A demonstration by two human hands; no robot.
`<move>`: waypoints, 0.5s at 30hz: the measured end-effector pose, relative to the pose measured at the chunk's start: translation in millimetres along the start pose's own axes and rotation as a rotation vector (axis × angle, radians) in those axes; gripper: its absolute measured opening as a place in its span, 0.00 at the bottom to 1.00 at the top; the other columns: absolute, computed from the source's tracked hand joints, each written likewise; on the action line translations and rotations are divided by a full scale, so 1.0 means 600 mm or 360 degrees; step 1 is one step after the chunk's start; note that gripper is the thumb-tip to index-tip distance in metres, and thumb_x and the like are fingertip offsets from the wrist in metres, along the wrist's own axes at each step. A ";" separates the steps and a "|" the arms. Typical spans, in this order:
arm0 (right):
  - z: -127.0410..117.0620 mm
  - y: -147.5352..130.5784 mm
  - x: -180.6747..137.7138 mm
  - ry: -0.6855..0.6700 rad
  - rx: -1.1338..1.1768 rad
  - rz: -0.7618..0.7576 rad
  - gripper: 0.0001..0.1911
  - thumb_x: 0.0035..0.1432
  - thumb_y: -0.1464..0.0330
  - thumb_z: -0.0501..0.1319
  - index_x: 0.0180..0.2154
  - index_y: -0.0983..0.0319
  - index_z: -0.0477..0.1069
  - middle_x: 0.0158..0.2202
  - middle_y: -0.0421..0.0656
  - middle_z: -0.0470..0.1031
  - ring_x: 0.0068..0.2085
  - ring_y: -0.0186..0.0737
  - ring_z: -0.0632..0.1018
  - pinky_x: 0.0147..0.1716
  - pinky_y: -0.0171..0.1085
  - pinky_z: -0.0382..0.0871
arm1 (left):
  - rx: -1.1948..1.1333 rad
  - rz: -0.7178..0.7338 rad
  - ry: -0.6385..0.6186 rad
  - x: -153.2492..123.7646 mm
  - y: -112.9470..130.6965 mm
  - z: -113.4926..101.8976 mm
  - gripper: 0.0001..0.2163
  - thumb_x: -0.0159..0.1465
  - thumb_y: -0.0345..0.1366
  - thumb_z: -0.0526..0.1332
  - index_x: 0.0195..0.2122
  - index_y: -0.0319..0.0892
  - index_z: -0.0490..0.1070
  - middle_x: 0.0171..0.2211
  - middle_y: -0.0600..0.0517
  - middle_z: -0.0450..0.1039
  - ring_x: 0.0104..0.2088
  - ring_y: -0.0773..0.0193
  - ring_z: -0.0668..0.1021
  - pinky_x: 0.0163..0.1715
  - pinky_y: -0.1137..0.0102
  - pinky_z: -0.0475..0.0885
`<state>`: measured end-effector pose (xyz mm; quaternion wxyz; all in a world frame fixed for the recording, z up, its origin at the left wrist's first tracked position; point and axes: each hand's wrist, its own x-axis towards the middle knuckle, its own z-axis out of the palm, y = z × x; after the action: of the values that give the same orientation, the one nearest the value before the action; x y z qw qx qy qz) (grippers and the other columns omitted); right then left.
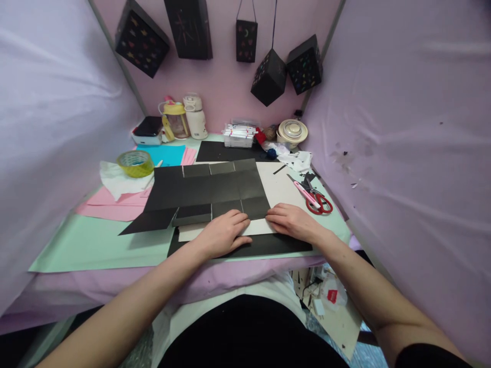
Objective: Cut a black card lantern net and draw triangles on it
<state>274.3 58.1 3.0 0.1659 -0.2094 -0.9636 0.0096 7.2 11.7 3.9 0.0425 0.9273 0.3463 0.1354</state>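
A black cardstock sheet (230, 191), cut into flaps and creased, lies across the middle of the table with its left end raised. My left hand (226, 232) rests by its front edge, fingers stretched over the front flap and thumb apart on the near side. At the front right corner, my right hand (293, 222) lies with fingers extended against the card edge; its thumb is hidden. Beneath the card is a whitish board (259, 226), and under that another black sheet (268, 246) shows along the table front.
Right of the card lie a pink utility knife (306, 194) and red-handled scissors (322, 203). Yellow-green tape (135, 163) sits left on white tissue, near pink paper (111, 208). Bottles (196, 120) and a box of pens (240, 135) stand behind. Black decorated boxes (269, 76) hang above.
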 end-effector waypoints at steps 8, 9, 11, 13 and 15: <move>0.012 0.005 -0.029 0.0151 0.0105 0.0116 0.10 0.67 0.70 0.53 0.43 0.61 0.74 0.43 0.48 0.77 0.44 0.43 0.75 0.43 0.42 0.73 | 0.0018 0.0005 -0.0030 0.001 0.000 -0.004 0.20 0.69 0.48 0.53 0.51 0.37 0.70 0.49 0.42 0.72 0.50 0.53 0.71 0.47 0.62 0.70; 0.012 0.006 -0.033 0.0162 0.0115 0.0124 0.10 0.67 0.70 0.54 0.43 0.61 0.74 0.43 0.48 0.77 0.44 0.43 0.75 0.43 0.42 0.73 | 0.0019 0.0012 -0.0032 0.001 0.000 -0.005 0.20 0.70 0.48 0.53 0.51 0.36 0.70 0.48 0.42 0.72 0.50 0.53 0.71 0.47 0.62 0.69; 0.010 0.006 -0.038 0.0189 0.0131 0.0137 0.10 0.67 0.70 0.54 0.42 0.61 0.74 0.43 0.47 0.77 0.44 0.43 0.75 0.43 0.43 0.73 | 0.0027 0.0020 -0.0037 0.003 0.000 -0.007 0.19 0.70 0.48 0.53 0.49 0.36 0.70 0.48 0.42 0.72 0.49 0.53 0.71 0.47 0.62 0.69; 0.008 0.000 -0.037 0.0237 0.0142 0.0170 0.09 0.66 0.70 0.55 0.41 0.61 0.73 0.44 0.48 0.76 0.44 0.43 0.75 0.43 0.43 0.73 | 0.0049 0.0010 -0.0054 0.007 0.002 -0.008 0.19 0.69 0.49 0.53 0.47 0.37 0.71 0.46 0.43 0.72 0.47 0.54 0.71 0.46 0.62 0.69; 0.008 -0.009 -0.028 0.0283 0.0147 0.0210 0.09 0.65 0.70 0.55 0.43 0.61 0.73 0.45 0.49 0.75 0.45 0.44 0.74 0.44 0.45 0.73 | 0.0097 -0.0006 -0.0073 0.013 0.005 -0.008 0.20 0.69 0.51 0.53 0.46 0.38 0.71 0.44 0.44 0.72 0.45 0.54 0.71 0.44 0.62 0.68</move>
<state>285.2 46.7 -6.5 0.2592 -0.2645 -0.9278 0.0461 13.7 14.4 10.6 0.0224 0.9304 0.3509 0.1034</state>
